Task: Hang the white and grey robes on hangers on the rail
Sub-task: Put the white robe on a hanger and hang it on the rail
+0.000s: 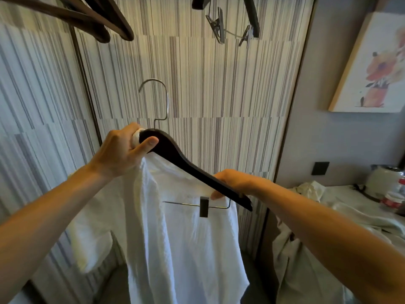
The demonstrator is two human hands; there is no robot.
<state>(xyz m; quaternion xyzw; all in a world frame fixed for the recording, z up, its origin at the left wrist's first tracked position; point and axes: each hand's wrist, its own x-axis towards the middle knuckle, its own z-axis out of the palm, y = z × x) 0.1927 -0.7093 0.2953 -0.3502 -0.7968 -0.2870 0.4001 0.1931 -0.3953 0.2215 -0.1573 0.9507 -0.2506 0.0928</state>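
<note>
**White robe half on its hanger**

In front of the striped wall panel (208,84), the left hand (122,150) grips a dark hanger (175,154) and the white robe (175,238) together; the right hand (232,183) clasps the hanger's lower arm. Empty hangers (87,18) overhead are cut off. Crumpled cloth (306,249) lies right.

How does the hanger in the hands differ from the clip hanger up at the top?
The held hanger is tilted and carries the white robe; the top hanger hangs bare. The held hanger's one visible clip is dark, the top hanger's clips are shiny metal. Both are dark, with clips.
</note>
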